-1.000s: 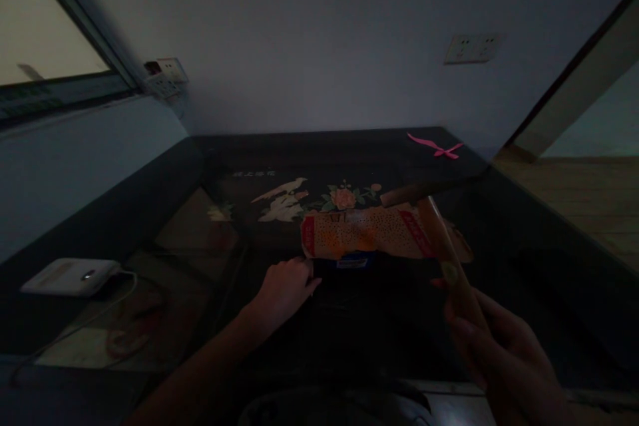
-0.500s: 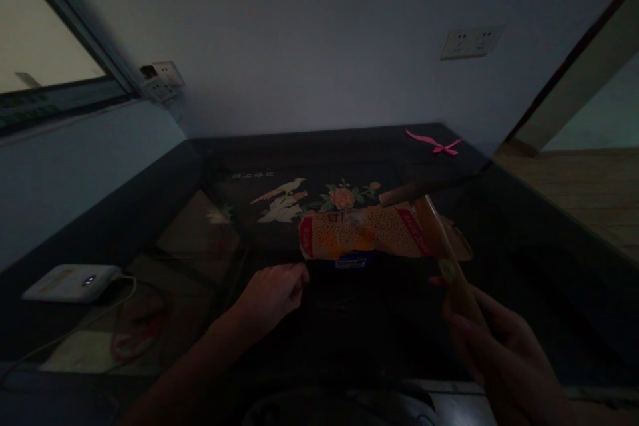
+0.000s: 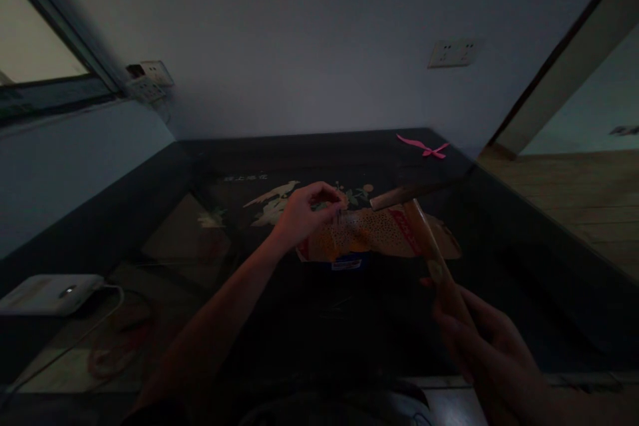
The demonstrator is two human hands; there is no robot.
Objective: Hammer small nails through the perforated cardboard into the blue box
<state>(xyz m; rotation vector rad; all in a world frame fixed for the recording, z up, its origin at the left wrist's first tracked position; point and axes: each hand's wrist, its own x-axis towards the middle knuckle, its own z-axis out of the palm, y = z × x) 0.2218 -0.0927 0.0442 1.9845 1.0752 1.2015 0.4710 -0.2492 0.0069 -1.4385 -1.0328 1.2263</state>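
In my right hand (image 3: 482, 339) is a hammer (image 3: 428, 234), gripped low on its wooden handle. Its dark metal head, with a blunt face to the left, is raised over the right part of a dotted orange-brown cardboard piece (image 3: 379, 229) with red bands. Over the left part of that cardboard, my left hand (image 3: 312, 210) has thumb and forefinger pinched together. Thin upright marks show just below the fingertips, too dim to identify. A small blue box or block (image 3: 349, 261) sticks out from beneath the cardboard's front edge.
The dark glossy tabletop (image 3: 319, 326) carries a bird-and-flower picture. A pink ribbon (image 3: 424, 146) lies at the back right. On the left, a white device (image 3: 52, 294) has a cable (image 3: 117, 303) attached. Sockets (image 3: 452, 53) are on the wall behind.
My left hand has moved up and forward from the near side of the cardboard to above its left part, fingers now pinched. The right hand still holds the hammer; the view has shifted slightly.
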